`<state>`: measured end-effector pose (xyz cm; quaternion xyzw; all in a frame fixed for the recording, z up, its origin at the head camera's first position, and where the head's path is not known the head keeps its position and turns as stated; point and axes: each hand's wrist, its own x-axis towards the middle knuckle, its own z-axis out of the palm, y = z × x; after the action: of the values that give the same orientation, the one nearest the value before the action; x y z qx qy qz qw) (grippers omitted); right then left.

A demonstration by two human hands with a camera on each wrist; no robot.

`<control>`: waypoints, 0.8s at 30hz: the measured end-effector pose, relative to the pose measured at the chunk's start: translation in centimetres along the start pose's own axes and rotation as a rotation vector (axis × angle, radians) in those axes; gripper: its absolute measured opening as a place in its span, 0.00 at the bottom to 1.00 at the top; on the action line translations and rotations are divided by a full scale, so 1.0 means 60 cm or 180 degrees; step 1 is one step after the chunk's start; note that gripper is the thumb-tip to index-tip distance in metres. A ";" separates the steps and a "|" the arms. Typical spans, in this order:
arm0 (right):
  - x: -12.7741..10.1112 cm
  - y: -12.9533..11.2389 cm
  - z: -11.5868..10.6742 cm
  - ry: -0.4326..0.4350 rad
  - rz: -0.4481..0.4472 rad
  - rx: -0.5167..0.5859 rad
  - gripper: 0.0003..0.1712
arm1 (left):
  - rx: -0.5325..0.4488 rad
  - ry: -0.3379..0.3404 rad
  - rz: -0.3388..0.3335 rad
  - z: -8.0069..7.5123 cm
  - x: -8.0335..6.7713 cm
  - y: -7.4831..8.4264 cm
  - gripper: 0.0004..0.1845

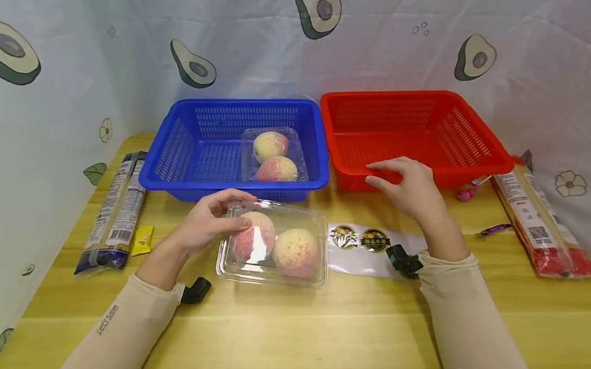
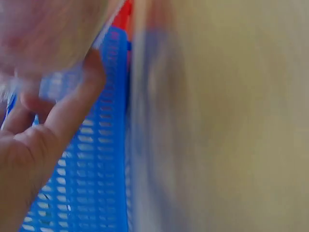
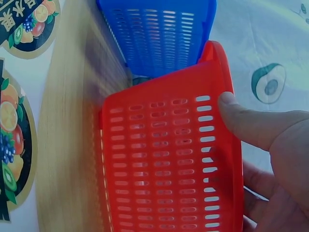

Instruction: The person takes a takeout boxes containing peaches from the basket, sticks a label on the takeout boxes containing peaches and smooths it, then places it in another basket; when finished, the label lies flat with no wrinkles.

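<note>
Left hand (image 1: 206, 221) fingers curled over the left end of the clear plastic clamshell box of two peaches (image 1: 274, 245), frame centre; right hand (image 1: 410, 189) grips the red plastic basket (image 1: 467, 134) front rim, thumb outside.

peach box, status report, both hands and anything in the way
Left hand grips the peach box on the table. Right hand holds the red basket rim. Nothing in the way.
</note>
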<state>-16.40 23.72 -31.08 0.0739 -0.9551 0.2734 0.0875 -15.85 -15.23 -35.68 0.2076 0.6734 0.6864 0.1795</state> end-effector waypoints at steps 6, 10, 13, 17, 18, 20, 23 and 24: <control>-0.001 0.001 -0.001 0.0021 0.0012 -0.0076 0.19 | 0.0453 -0.0067 -0.0091 -0.009 0.005 -0.012 0.23; 0.000 0.002 0.000 0.0053 -0.0056 -0.0102 0.20 | 0.0755 -0.0103 -0.0184 -0.012 0.008 -0.014 0.23; -0.001 -0.002 -0.001 0.0034 -0.0067 -0.0113 0.21 | 0.0883 -0.0134 -0.0251 -0.013 0.008 -0.013 0.24; -0.005 -0.012 -0.005 0.0039 -0.0305 -0.0052 0.23 | 0.1038 -0.0272 -0.0198 -0.017 0.004 -0.008 0.28; -0.007 -0.017 -0.007 -0.0005 -0.0407 -0.0013 0.23 | 0.1068 -0.0319 -0.0154 -0.017 0.004 -0.006 0.29; -0.011 -0.026 -0.011 -0.0190 -0.0649 0.0079 0.22 | 0.1130 -0.0423 -0.0068 -0.020 0.003 -0.004 0.33; -0.017 -0.037 -0.015 -0.0609 -0.0873 0.0154 0.21 | 0.1220 -0.0597 0.0006 -0.024 -0.001 -0.002 0.40; -0.018 -0.039 -0.015 -0.0720 -0.0933 0.0172 0.20 | 0.1240 -0.0661 0.0012 -0.025 -0.003 -0.002 0.42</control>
<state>-14.78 22.33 -29.36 0.2449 -0.9301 0.2733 0.0165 -16.50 -16.57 -35.80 0.3092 0.7708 0.5186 0.2031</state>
